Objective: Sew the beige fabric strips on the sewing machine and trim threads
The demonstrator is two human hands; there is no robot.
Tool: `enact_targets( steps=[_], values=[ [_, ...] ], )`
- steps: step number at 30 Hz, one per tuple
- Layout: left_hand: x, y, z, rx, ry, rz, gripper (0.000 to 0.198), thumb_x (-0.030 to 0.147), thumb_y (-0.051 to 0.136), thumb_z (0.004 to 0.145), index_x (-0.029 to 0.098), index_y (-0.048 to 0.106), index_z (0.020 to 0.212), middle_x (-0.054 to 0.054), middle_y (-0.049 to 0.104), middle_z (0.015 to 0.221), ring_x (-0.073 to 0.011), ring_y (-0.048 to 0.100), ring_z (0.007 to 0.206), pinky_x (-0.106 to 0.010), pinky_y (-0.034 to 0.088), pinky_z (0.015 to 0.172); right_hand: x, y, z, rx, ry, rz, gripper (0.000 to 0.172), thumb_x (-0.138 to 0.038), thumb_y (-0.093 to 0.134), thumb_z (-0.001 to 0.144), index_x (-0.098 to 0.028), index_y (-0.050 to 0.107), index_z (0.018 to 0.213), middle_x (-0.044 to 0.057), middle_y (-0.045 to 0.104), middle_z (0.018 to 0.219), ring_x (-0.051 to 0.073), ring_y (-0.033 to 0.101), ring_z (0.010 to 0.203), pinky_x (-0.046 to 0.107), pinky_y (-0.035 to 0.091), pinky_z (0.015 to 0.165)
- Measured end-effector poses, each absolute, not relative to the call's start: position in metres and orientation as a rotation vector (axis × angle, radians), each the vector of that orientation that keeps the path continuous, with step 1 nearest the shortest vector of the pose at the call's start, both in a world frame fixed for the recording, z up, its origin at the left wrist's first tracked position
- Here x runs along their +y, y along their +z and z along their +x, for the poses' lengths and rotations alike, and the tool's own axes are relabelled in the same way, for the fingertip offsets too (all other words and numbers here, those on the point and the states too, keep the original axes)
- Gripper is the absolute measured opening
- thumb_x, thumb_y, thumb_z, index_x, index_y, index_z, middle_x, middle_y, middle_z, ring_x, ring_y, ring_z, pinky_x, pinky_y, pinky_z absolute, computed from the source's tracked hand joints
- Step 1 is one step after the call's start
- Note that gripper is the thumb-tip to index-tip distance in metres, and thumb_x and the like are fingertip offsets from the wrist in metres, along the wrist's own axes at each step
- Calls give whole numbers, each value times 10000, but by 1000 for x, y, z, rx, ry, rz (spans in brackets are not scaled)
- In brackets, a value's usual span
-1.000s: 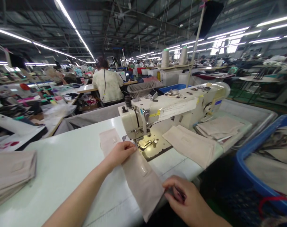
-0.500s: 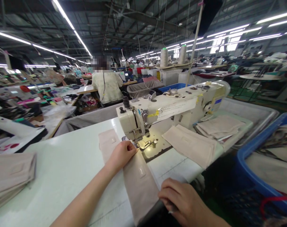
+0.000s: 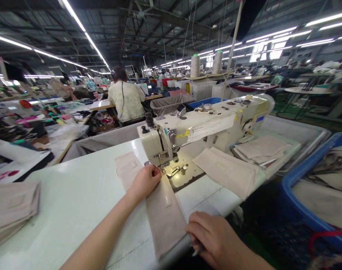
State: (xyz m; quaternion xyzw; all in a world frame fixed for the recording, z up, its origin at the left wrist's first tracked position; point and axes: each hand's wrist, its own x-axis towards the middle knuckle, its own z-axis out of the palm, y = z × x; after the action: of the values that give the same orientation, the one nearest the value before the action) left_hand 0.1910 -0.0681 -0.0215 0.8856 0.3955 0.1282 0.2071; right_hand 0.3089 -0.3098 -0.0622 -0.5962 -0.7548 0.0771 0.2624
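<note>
A long beige fabric strip (image 3: 165, 225) with a small pale label lies across the pale sewing table, beside the needle area of a white sewing machine (image 3: 199, 122). My left hand (image 3: 146, 181) rests on the strip, its thumb and fingers pinched at the fabric's edge close to the presser foot (image 3: 163, 168). At the table's front edge, my right hand (image 3: 213, 236) is closed beside the strip's near right corner. A small greyish tip shows beneath its fingers; the rest of that object is hidden.
Folded beige pieces (image 3: 227, 170) lie right of the needle, with another stack (image 3: 262, 150) behind them. More folded pieces (image 3: 14, 210) sit at the left. A blue basket (image 3: 289, 187) of fabric stands at the right. A co-worker (image 3: 127, 99) sits ahead, facing away.
The view has shifted slightly. The strip's near end lies a little farther up the table than before. Both hands keep nearly the same places and remain closed.
</note>
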Motion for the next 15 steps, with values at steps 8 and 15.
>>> enact_targets(
  steps=[8, 15],
  values=[
    [-67, -22, 191, 1109, 363, 2481, 246, 216, 514, 780, 209, 439, 546, 13, 521, 554, -141, 465, 543, -258, 282, 552, -311, -62, 307, -2041, 213, -1646, 144, -109, 591, 781, -195, 552, 890, 25, 614, 918, 159, 532, 741, 276, 311, 585],
    [-68, -21, 192, 1137, 355, 2484, 244, 219, 512, 783, 209, 450, 547, 8, 514, 550, -151, 477, 547, -267, 280, 553, -309, -63, 307, -2034, 188, -1634, 155, -94, 580, 770, -194, 548, 883, 19, 606, 907, 155, 524, 742, 284, 295, 583]
  ],
)
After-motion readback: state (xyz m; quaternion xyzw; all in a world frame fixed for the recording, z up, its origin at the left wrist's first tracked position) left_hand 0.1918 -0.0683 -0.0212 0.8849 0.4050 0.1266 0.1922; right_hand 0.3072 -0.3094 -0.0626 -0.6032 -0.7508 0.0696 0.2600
